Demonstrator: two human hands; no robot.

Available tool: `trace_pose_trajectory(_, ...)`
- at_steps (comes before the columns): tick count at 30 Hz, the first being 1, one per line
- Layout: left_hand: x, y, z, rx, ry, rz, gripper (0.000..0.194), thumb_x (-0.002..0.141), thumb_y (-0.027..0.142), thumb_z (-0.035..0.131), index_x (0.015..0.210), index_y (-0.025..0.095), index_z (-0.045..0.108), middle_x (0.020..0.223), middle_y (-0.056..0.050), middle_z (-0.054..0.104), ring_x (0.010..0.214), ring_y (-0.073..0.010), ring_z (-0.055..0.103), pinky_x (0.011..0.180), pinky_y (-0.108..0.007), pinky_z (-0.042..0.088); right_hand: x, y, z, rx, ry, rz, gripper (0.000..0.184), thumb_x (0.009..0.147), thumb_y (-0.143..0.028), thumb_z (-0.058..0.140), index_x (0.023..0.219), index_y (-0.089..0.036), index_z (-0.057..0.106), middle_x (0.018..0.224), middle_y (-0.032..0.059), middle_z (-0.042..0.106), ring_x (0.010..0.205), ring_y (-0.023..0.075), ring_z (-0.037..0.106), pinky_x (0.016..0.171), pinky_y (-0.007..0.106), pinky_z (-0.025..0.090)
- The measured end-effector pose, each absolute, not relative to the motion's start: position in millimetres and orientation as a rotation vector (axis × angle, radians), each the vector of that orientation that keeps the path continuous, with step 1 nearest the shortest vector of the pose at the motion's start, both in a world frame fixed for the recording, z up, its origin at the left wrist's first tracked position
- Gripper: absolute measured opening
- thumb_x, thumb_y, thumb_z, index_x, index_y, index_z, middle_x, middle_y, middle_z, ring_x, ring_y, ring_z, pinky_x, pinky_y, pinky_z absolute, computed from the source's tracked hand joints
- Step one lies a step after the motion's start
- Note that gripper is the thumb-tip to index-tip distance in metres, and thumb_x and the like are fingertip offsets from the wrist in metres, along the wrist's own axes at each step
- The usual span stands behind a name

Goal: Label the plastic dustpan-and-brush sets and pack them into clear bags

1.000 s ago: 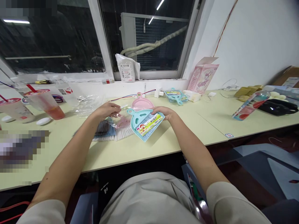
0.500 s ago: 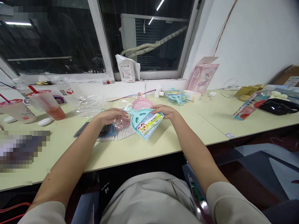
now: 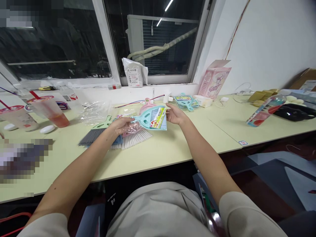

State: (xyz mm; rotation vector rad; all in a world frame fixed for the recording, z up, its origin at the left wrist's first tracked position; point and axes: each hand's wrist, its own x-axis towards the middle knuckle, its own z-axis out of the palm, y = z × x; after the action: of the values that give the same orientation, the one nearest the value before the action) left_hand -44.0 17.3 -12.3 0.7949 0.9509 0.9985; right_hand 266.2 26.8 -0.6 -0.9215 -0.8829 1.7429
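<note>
A mint-green dustpan (image 3: 146, 118) with a small brush and a colourful label (image 3: 159, 117) on it is held above the table, tilted, its wide edge facing right. My left hand (image 3: 122, 125) is closed round its handle, and clear plastic film shows by the fingers. At the pan's right edge is my right hand (image 3: 175, 115), fingers apart; whether they touch the edge is hard to tell. Below and left lie a green brush with grey bristles (image 3: 92, 135) and a pink brush with white bristles (image 3: 137, 139). Behind the held pan, a pink dustpan (image 3: 147, 102) is partly hidden.
More mint dustpan sets (image 3: 186, 101) lie near the wall, beside a pink box (image 3: 214, 80). Crumpled clear plastic (image 3: 95, 112) and drink cups (image 3: 53, 112) stand or lie to the left. A bottle (image 3: 265, 112) leans at the right.
The mint dustpan has turned so its wide edge points right rather than down, and it sits slightly higher. My left hand has moved onto its handle; my right fingers have opened at its edge.
</note>
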Motion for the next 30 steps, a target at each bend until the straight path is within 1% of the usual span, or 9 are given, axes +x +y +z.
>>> trace_pose_trajectory(2,-42.7,17.1,-10.3,0.755,0.965,1.045,0.031,0.089,-0.005,0.058,0.116,0.003,0.07,0.096,-0.018,0.079,0.083,-0.0226,0.08,0.077,-0.029,0.067,266.3,24.4,2.6,-0.875,-0.856,1.766,0.028,0.105,-0.039,0.049,0.103,-0.015,0.062,0.078,0.0083,0.072,0.069,0.0193,0.07,0.068,0.03,0.062)
trace_pose_trajectory(7,-39.1,13.2,-7.2,0.704,1.021,1.131,0.034,0.088,-0.004,0.065,0.121,0.005,0.067,0.088,-0.015,0.078,0.08,-0.0246,0.08,0.075,-0.031,0.068,258.7,23.3,-1.9,-0.877,-1.0,1.723,0.01,0.097,-0.017,0.053,0.098,-0.017,0.064,0.078,0.0059,0.073,0.066,0.0172,0.07,0.067,0.028,0.06)
trace_pose_trajectory(9,-37.4,11.5,-7.1,0.724,1.03,1.134,0.035,0.087,-0.005,0.067,0.121,0.006,0.068,0.088,-0.014,0.078,0.08,-0.024,0.08,0.074,-0.03,0.069,252.2,24.7,-6.6,-0.928,-1.036,1.657,0.011,0.093,-0.009,0.057,0.097,-0.015,0.065,0.079,0.0065,0.075,0.068,0.0179,0.07,0.07,0.03,0.062)
trace_pose_trajectory(12,-35.4,10.7,-8.5,0.762,1.041,1.125,0.029,0.086,-0.007,0.066,0.112,0.005,0.071,0.091,-0.015,0.078,0.078,-0.0218,0.079,0.073,-0.026,0.068,243.6,26.3,-11.9,-1.017,-1.025,1.596,0.014,0.087,-0.003,0.06,0.097,-0.013,0.066,0.079,0.0076,0.076,0.068,0.0191,0.071,0.072,0.033,0.063)
trace_pose_trajectory(17,-35.3,13.1,-11.3,0.797,1.016,1.119,0.02,0.088,-0.008,0.06,0.104,-0.001,0.07,0.089,-0.018,0.077,0.081,-0.0222,0.079,0.074,-0.026,0.067,240.5,26.7,-13.2,-1.062,-1.012,1.599,0.014,0.087,-0.005,0.063,0.098,-0.013,0.067,0.08,0.0069,0.076,0.067,0.019,0.071,0.072,0.034,0.063)
trace_pose_trajectory(21,-37.7,14.0,-10.8,0.78,1.011,1.126,0.024,0.088,-0.008,0.059,0.109,0.0,0.069,0.09,-0.018,0.077,0.082,-0.0231,0.079,0.075,-0.029,0.068,245.1,27.7,-11.4,-1.036,-0.991,1.623,0.01,0.094,-0.014,0.056,0.094,-0.015,0.065,0.074,0.0036,0.072,0.064,0.0172,0.068,0.068,0.03,0.061)
trace_pose_trajectory(23,-39.3,14.5,-10.3,0.762,1.017,1.132,0.029,0.086,-0.007,0.062,0.114,0.001,0.068,0.092,-0.017,0.078,0.081,-0.0236,0.079,0.074,-0.03,0.068,247.7,28.6,-11.0,-1.037,-0.969,1.639,0.014,0.096,-0.016,0.051,0.091,-0.016,0.064,0.07,0.0032,0.07,0.062,0.0168,0.066,0.064,0.029,0.06)
trace_pose_trajectory(25,-40.7,15.3,-10.1,0.752,1.025,1.134,0.032,0.086,-0.006,0.064,0.116,0.002,0.067,0.092,-0.017,0.078,0.08,-0.0244,0.08,0.073,-0.03,0.068,249.5,29.5,-11.1,-1.066,-0.963,1.64,0.016,0.095,-0.012,0.049,0.091,-0.015,0.064,0.07,0.0048,0.07,0.061,0.0175,0.066,0.064,0.029,0.059)
trace_pose_trajectory(30,-43.3,16.9,-9.8,0.776,1.007,1.098,0.027,0.087,-0.002,0.064,0.114,0.003,0.068,0.094,-0.02,0.078,0.085,-0.027,0.08,0.067,-0.028,0.066,249.0,30.7,-13.2,-1.058,-0.967,1.552,0.019,0.087,-0.001,0.053,0.096,-0.01,0.067,0.07,0.008,0.072,0.067,0.0203,0.07,0.068,0.032,0.061)
